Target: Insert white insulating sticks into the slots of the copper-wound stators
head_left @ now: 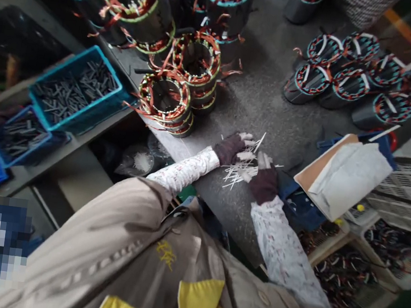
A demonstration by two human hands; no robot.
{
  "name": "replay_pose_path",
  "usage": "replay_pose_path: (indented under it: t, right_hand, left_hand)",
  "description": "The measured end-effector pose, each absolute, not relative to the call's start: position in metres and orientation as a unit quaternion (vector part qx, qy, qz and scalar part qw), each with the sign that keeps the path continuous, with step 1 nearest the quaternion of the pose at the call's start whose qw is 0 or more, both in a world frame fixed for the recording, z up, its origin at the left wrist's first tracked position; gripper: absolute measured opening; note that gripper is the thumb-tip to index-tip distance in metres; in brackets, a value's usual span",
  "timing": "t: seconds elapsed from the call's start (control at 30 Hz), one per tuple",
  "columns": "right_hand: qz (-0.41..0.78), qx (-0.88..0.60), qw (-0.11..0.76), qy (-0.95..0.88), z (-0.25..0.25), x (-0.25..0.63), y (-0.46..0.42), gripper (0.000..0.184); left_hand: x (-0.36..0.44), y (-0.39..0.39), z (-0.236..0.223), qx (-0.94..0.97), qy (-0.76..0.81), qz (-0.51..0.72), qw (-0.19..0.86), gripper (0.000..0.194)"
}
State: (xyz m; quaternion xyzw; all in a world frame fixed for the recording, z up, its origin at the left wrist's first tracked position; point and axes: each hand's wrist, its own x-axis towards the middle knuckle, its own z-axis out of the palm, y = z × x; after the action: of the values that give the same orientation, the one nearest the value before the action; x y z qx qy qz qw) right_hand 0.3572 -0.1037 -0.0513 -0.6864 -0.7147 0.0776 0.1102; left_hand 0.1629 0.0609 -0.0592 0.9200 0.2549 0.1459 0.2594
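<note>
A loose pile of thin white strips (233, 175) lies on the dark grey worktop, its pieces crossing at many angles. From the left, my left hand (231, 148), in a dark fingerless glove, reaches over the pile's far side with thumb and fingers apart. My right hand (264, 181), gloved the same way, rests at the pile's right side, fingers stretched out and thumb towards the strips. Both hands touch or nearly touch the strips; whether any strip is pinched between fingers cannot be made out. White patterned sleeves cover both forearms.
Motor stators with copper windings (165, 96) stand beyond my left hand; several smaller stators (315, 80) stand at the right back. Blue bins (82, 121) of small grey pieces sit at left. Paper sheets (352, 177) and plastic crates (373, 284) are at right. A pixelated patch covers the lower left.
</note>
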Motion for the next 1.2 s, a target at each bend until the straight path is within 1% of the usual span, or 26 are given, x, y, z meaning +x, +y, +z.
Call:
replay_pose_path:
  t: [0.07,0.13,0.2,0.3,0.4,0.5,0.57,0.7,0.83,0.9,1.03,1.1,1.2]
  right_hand:
    - [0.031,-0.698,0.111,-0.707,-0.045,0.352,-0.135,0.091]
    - [0.015,-0.709,0.094,-0.699,-0.042,0.352,-0.150,0.099]
    - [0.028,-0.719,0.078,-0.691,-0.046,0.354,-0.144,0.104]
    - [0.080,-0.718,0.055,-0.690,-0.056,0.352,-0.105,0.103]
    - [0.134,-0.685,0.050,-0.714,-0.064,0.340,-0.066,0.098]
    - [0.165,-0.631,0.081,-0.753,-0.065,0.332,-0.051,0.092]
    - [0.161,-0.613,0.106,-0.767,-0.062,0.336,-0.054,0.091]
    - [0.120,-0.634,0.131,-0.753,-0.061,0.362,-0.067,0.094]
    - [0.140,-0.701,0.168,-0.678,-0.077,0.372,-0.064,0.099]
    - [0.166,-0.707,0.177,-0.664,-0.085,0.362,-0.058,0.094]
    - [0.196,-0.634,0.188,-0.724,-0.085,0.340,-0.044,0.079]
    - [0.184,-0.611,0.190,-0.746,-0.076,0.337,-0.029,0.074]
    - [0.154,-0.582,0.174,-0.780,-0.060,0.338,0.008,0.064]
  left_hand:
    - [0.125,0.040,-0.061,0.886,0.342,0.198,0.244,0.092]
    - [0.096,0.022,-0.066,0.861,0.403,0.206,0.233,0.119]
    - [0.083,0.006,-0.073,0.851,0.433,0.188,0.233,0.131]
    - [0.085,-0.011,-0.080,0.854,0.439,0.160,0.228,0.137]
    - [0.097,-0.023,-0.082,0.874,0.409,0.144,0.218,0.133]
    - [0.104,-0.029,-0.083,0.892,0.375,0.133,0.215,0.124]
    - [0.106,-0.031,-0.083,0.886,0.389,0.136,0.214,0.119]
    - [0.112,-0.037,-0.083,0.854,0.449,0.159,0.208,0.114]
    - [0.121,-0.048,-0.082,0.852,0.457,0.164,0.195,0.118]
    - [0.124,-0.049,-0.083,0.847,0.471,0.160,0.185,0.116]
    - [0.128,-0.045,-0.083,0.821,0.527,0.141,0.170,0.108]
    - [0.128,-0.043,-0.081,0.804,0.551,0.140,0.174,0.103]
    - [0.127,-0.042,-0.079,0.794,0.558,0.158,0.184,0.089]
